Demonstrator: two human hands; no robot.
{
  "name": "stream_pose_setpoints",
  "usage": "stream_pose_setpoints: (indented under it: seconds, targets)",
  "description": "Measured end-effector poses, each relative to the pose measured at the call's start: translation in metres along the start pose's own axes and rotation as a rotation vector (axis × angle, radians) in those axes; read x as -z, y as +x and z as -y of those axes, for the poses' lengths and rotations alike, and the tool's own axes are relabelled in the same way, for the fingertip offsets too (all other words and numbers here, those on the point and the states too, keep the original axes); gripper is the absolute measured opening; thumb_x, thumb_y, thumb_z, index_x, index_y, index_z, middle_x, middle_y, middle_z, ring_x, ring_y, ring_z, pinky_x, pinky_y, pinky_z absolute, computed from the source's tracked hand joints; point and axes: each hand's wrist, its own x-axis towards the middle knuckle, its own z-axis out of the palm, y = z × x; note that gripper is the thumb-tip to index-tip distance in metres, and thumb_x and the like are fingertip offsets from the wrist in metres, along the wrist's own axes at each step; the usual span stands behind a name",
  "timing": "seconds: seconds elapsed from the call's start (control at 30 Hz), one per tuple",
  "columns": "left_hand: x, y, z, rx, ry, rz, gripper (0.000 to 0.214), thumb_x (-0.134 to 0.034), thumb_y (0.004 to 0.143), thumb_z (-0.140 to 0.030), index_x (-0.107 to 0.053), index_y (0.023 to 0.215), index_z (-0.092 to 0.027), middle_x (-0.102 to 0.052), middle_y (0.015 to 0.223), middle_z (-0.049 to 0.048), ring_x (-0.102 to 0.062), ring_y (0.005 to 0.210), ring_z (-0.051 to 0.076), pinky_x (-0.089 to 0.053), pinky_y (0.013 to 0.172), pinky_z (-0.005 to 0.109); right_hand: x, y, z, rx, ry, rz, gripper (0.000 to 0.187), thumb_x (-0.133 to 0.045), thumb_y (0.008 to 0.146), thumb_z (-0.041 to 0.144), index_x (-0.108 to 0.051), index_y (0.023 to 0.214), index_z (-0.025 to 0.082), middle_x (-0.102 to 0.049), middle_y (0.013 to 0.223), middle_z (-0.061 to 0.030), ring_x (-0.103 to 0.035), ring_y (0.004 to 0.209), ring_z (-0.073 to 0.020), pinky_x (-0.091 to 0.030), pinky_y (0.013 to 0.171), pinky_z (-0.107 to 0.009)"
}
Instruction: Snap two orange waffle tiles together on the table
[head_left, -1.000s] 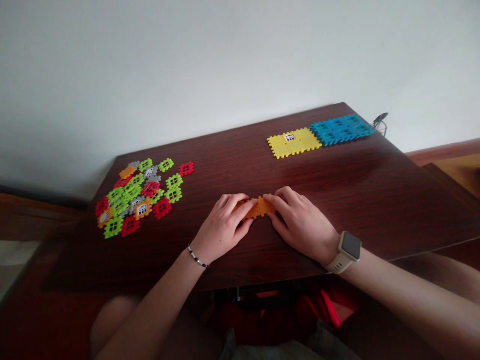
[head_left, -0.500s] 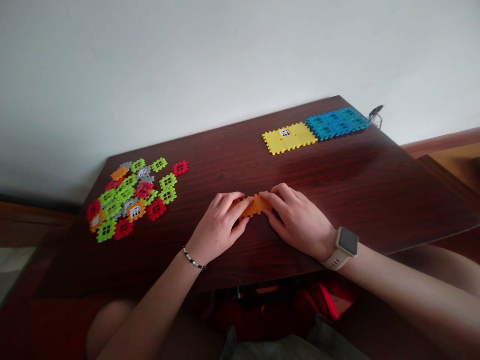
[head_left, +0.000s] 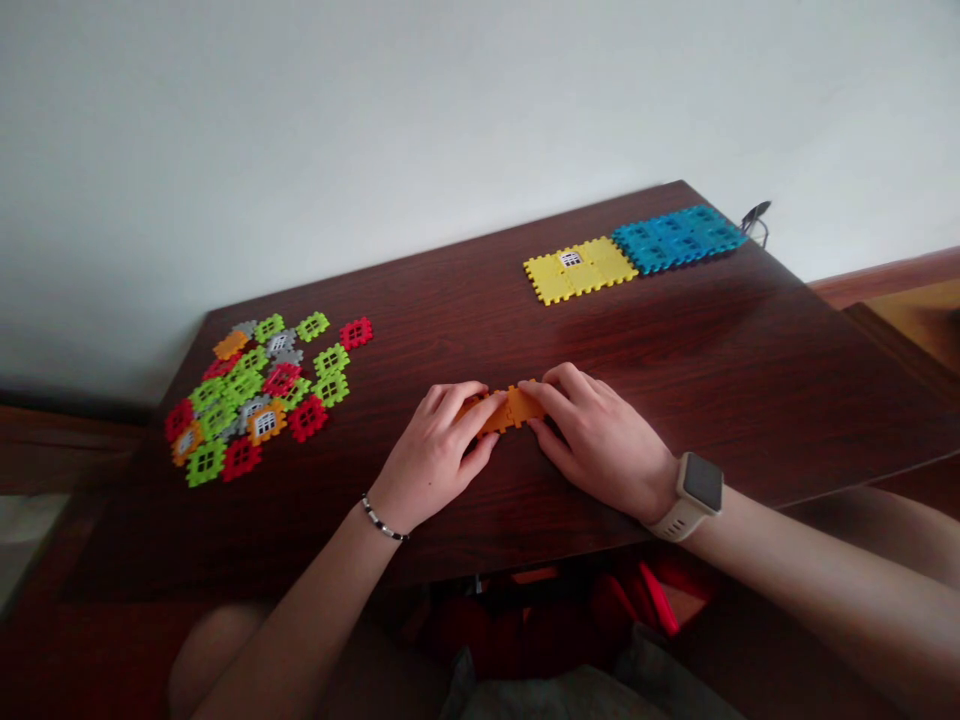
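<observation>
Hardly anything has shifted since a second ago: both hands stay on the orange tile strip [head_left: 510, 408], and only the view has drifted a little. That strip sits low over the table [head_left: 750, 380] near its front edge, resting or just lifted, I cannot tell. Its long axis runs left to right between the hands. The left hand [head_left: 439, 455] closes its grip on the left end and the right hand [head_left: 600, 440] pinches the right end. Both are equally near, palms down, wrists low, forearms converging.
</observation>
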Motion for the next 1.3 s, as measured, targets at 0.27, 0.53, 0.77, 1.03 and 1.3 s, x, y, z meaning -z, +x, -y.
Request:
stream_pose_setpoints:
  seconds: [0.27, 0.53, 0.77, 1.03, 1.3]
  targets:
    - [0.0003, 0.0001, 0.0004, 0.002, -0.01, 0.008, 0.045, -0.06, 0.106, -0.019, -0.055, 0.151, -0.022, -0.061, 0.14, 0.0126, -0.057, 0.126, 0.031, -0.055, 0.111, 0.055, -0.0006, -0.0005, 0.0001, -0.003, 0.008, -0.005, 0.032, -0.051, 0.107, 0.025, -0.061, 0.136, 0.014, -0.062, 0.117, -0.0139, -0.064, 0.102, -0.028, -0.058, 0.092, -0.046]
    - [0.0006, -0.0003, 0.0004, 0.007, -0.02, 0.001, 0.047, -0.06, 0.106, -0.019, -0.054, 0.152, -0.024, -0.061, 0.139, 0.0125, -0.058, 0.126, 0.031, -0.055, 0.111, 0.056, -0.0007, -0.0008, -0.0002, 0.0, 0.001, -0.007, 0.032, -0.051, 0.107, 0.024, -0.061, 0.136, 0.016, -0.062, 0.117, -0.0138, -0.064, 0.101, -0.0281, -0.058, 0.092, -0.046]
    - [-0.0001, 0.0, 0.0004, 0.013, -0.017, 0.012, 0.047, -0.06, 0.106, -0.02, -0.055, 0.152, -0.023, -0.061, 0.14, 0.0124, -0.058, 0.127, 0.031, -0.054, 0.112, 0.054, -0.0005, -0.0009, -0.0002, -0.003, -0.008, 0.001, 0.035, -0.054, 0.106, 0.025, -0.061, 0.138, 0.013, -0.062, 0.119, -0.0147, -0.064, 0.102, -0.0289, -0.058, 0.092, -0.047]
    - [0.0006, 0.0001, 0.0, 0.014, -0.009, 0.018, 0.047, -0.06, 0.106, -0.019, -0.055, 0.153, -0.024, -0.061, 0.14, 0.0124, -0.058, 0.127, 0.032, -0.055, 0.111, 0.056, -0.0006, -0.0007, 0.0009, -0.016, -0.003, -0.002, 0.031, -0.051, 0.107, 0.025, -0.061, 0.136, 0.017, -0.062, 0.117, -0.0137, -0.064, 0.101, -0.028, -0.057, 0.091, -0.045]
    - [0.0008, -0.0002, -0.0006, 0.011, 0.002, 0.014, 0.046, -0.06, 0.105, -0.019, -0.056, 0.151, -0.022, -0.061, 0.14, 0.0126, -0.058, 0.126, 0.031, -0.055, 0.112, 0.054, 0.0011, -0.0014, 0.0005, -0.01, 0.003, 0.005, 0.033, -0.05, 0.107, 0.026, -0.06, 0.137, 0.018, -0.063, 0.117, -0.014, -0.064, 0.1, -0.0284, -0.057, 0.09, -0.045]
